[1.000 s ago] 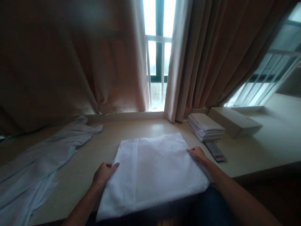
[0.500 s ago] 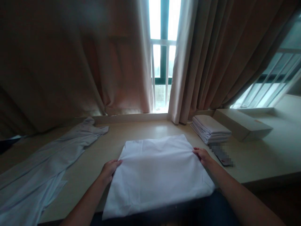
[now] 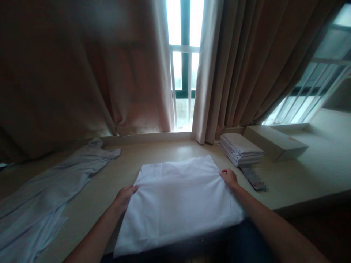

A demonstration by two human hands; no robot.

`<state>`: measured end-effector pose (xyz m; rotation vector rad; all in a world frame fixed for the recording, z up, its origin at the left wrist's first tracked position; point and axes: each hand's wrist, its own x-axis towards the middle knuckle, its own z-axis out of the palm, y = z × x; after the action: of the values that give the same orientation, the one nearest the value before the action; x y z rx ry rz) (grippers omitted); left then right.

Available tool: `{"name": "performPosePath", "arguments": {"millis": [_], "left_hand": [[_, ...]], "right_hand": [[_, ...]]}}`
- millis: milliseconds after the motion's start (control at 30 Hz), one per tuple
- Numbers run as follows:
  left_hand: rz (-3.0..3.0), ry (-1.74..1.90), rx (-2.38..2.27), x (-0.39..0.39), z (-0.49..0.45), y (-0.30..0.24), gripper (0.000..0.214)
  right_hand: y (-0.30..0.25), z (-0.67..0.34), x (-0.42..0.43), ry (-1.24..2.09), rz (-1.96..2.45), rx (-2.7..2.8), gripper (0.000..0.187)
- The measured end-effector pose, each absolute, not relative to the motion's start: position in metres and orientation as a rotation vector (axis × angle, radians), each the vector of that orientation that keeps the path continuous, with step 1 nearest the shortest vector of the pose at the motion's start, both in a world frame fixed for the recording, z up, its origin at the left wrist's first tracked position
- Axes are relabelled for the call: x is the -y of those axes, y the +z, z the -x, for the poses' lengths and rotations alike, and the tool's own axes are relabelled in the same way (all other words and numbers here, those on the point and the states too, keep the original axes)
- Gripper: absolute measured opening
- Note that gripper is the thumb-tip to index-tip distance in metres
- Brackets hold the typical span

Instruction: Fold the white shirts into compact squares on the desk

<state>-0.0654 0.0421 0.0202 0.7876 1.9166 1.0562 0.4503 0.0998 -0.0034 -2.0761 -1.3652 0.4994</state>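
Note:
A white cloth [image 3: 181,201], folded into a broad panel, lies over the near part of the table, its front edge hanging over the table's edge. My left hand [image 3: 125,196] pinches its left side, thumb on top and the other fingers partly hidden. On the opposite side, my right hand [image 3: 229,178] grips the right edge with fingers curled in. Creases run inward from both grips, so the fabric looks drawn taut between them. Whether the cloth is a garment or a plain sheet I cannot tell.
Loose white fabric [image 3: 57,186] sprawls along the left of the table [image 3: 128,160]. At right stand a stack of folded white cloths [image 3: 241,148] and a pale box [image 3: 276,142]. A blurred flat dark object [image 3: 253,179] lies before the stack. Curtains [image 3: 137,73] hang behind.
The view has turned slightly right, so everything sits a little further left. Both hands keep their hold on the cloth, which lies much as before.

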Motion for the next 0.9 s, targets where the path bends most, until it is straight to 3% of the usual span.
{"name": "performPosePath", "arguments": {"millis": [333,500,633,767,900], "left_hand": [[-1.04,0.981,-2.109,-0.08,0.077,0.022,0.04],[-1.532,0.995,-2.273,-0.035,0.046,0.023,0.061],[-2.363,0.801,-1.852,0.042,-0.023,0.006,0.045],[-2.707,0.568,-1.518,0.09,-0.075,-0.011,0.056],[-2.833,0.502,-1.559,0.095,-0.082,-0.02,0.064]], "right_hand": [[0.008,-0.431,-0.131,0.425,2.055,1.46,0.033],[0.006,-0.423,-0.095,0.431,2.092,1.524,0.048],[-0.001,-0.418,-0.046,0.325,2.1,1.548,0.051],[-0.009,-0.422,-0.014,0.278,2.001,1.586,0.047],[-0.004,-0.431,-0.013,0.239,1.924,1.633,0.042]]}}
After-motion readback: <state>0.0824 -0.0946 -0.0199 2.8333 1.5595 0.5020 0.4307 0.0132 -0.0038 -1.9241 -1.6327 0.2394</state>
